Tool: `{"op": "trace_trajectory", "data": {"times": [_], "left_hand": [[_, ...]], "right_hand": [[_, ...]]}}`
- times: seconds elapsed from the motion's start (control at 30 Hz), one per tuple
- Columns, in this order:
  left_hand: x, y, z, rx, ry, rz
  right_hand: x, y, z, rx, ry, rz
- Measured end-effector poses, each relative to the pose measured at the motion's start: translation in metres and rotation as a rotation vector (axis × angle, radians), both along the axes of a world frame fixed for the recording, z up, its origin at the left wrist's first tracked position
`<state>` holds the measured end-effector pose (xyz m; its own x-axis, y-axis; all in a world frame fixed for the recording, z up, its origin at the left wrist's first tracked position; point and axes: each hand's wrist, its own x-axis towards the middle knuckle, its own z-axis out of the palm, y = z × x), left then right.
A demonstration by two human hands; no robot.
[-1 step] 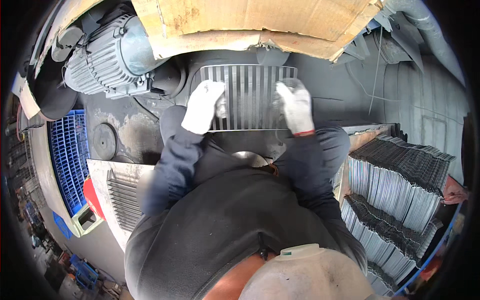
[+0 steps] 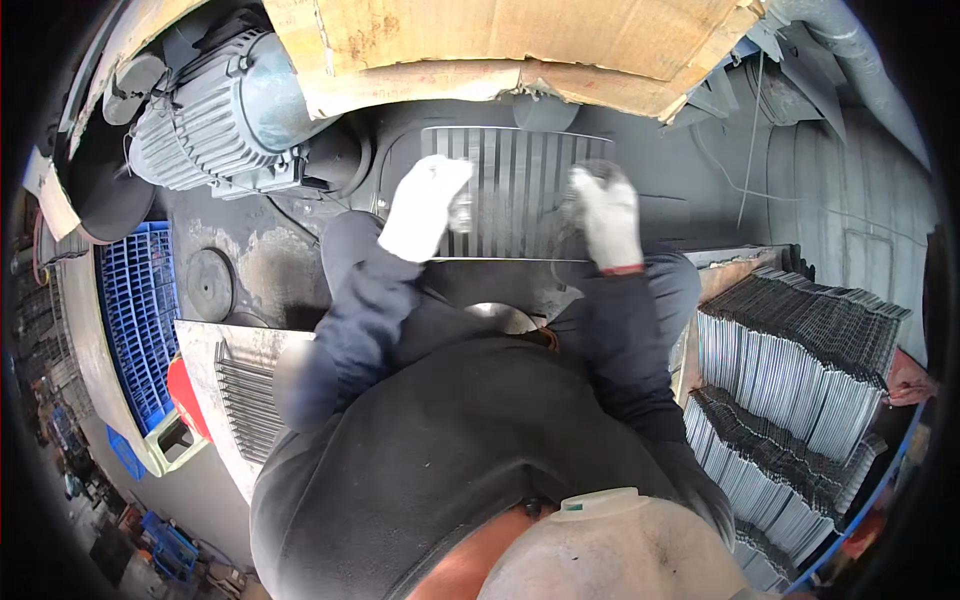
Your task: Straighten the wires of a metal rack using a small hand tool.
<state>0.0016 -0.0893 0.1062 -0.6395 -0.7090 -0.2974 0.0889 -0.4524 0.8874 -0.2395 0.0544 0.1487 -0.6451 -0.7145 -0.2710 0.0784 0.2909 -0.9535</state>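
A dark slatted metal grille (image 2: 528,195) with pale bars is held out in front of my lap, slightly blurred. My left hand (image 2: 427,208), in a white glove, is closed on its left side, thumb over the front. At the opposite side my right hand (image 2: 608,212), in a white glove with a red cuff and darkened fingertips, grips the grille too. The fingers behind the grille are hidden.
To my right stand stacks of similar metal grilles (image 2: 790,350). A white-topped board (image 2: 205,400) with a row of thin metal bars lies at my left. Beyond are a grey electric motor (image 2: 215,120), a cardboard sheet (image 2: 500,40) overhead and a blue crate (image 2: 140,320).
Both hands and the grille have shifted a little to the right. The grip on both sides stays the same.
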Motion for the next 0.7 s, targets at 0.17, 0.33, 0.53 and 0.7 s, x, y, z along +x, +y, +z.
{"op": "trace_trajectory", "data": {"times": [0.17, 0.33, 0.53, 0.7], "left_hand": [[-0.086, 0.035, 0.0, 0.08, 0.042, -0.111], [-0.012, 0.013, 0.006, 0.017, 0.078, 0.02], [0.071, -0.006, 0.009, 0.207, -0.038, 0.139], [0.052, 0.005, 0.015, 0.334, 0.067, -0.007]], "right_hand": [[-0.063, 0.058, 0.019, 0.09, 0.073, -0.173], [-0.023, 0.004, 0.004, 0.018, -0.048, 0.017], [0.034, -0.044, -0.017, 0.081, -0.137, 0.227], [0.02, 0.012, 0.006, 0.01, -0.337, 0.177]]}}
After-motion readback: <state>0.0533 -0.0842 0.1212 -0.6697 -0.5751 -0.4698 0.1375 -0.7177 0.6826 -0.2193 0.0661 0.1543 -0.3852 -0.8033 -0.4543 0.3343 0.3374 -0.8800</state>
